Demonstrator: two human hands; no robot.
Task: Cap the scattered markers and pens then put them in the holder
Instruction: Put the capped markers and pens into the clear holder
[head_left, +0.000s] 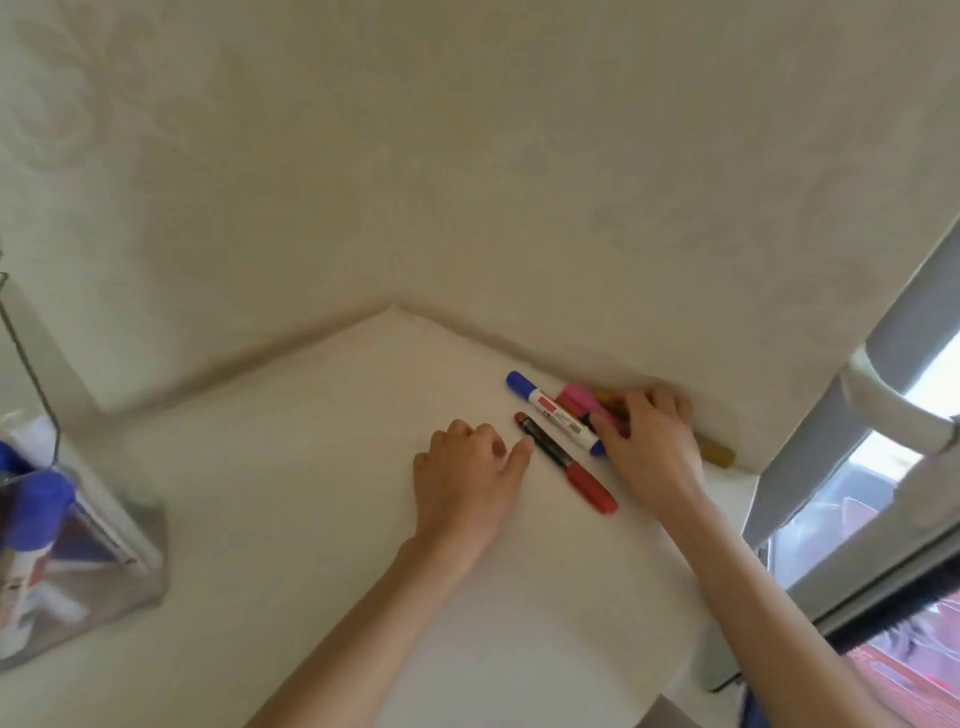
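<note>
Several markers lie together on the white table near the far right wall. A black marker with a red cap (566, 462) lies nearest me, and my left hand (467, 478) touches its side with the thumb, the other fingers curled. Beyond it lies a white marker with blue ends (556, 413). My right hand (649, 441) rests over a pink marker (574, 397) and a gold marker (717, 451), fingers curled around the pink one. The clear holder (78, 545) stands at the far left with blue-capped markers inside.
The white table (311, 467) meets a cream patterned wall (467, 182) at the back corner. A grey window frame (857, 441) with a handle runs along the right. The table's rounded front edge is near the bottom.
</note>
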